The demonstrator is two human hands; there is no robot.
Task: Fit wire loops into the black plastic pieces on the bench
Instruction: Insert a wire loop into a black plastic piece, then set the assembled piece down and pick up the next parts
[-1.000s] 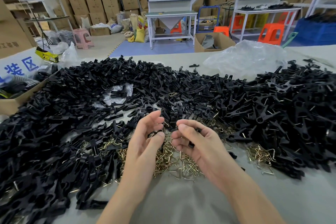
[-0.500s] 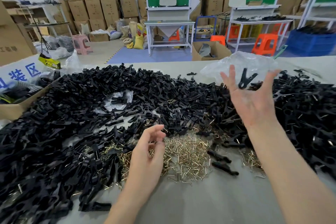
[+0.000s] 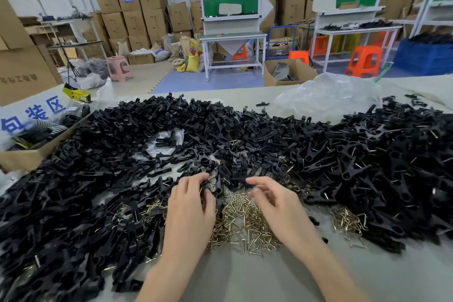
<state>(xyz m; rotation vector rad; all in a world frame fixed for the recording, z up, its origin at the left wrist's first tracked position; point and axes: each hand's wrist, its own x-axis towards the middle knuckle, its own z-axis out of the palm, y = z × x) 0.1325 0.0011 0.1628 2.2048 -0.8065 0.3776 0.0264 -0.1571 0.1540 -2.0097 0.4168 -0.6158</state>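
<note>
Your left hand (image 3: 191, 211) has its fingers curled round a black piece (image 3: 219, 197) at the near rim of the heap, thumb against it. Your right hand (image 3: 278, 206) hangs just beside it with fingers loosely bent. It is blurred, so you cannot tell whether it pinches anything.

Under and between both hands lies the pile of brass-coloured wire loops (image 3: 245, 225), close to the bench's (image 3: 245, 282) near edge, with a smaller pile (image 3: 348, 222) off to the right. The black pieces (image 3: 245, 135) cover the bench from the left edge to the right in one wide heap — those toward the right edge (image 3: 392, 167) show bits of wire in them.

A crumpled clear plastic bag (image 3: 328, 98) sits at the far edge, and a cardboard box (image 3: 29, 158) at the left edge.
</note>
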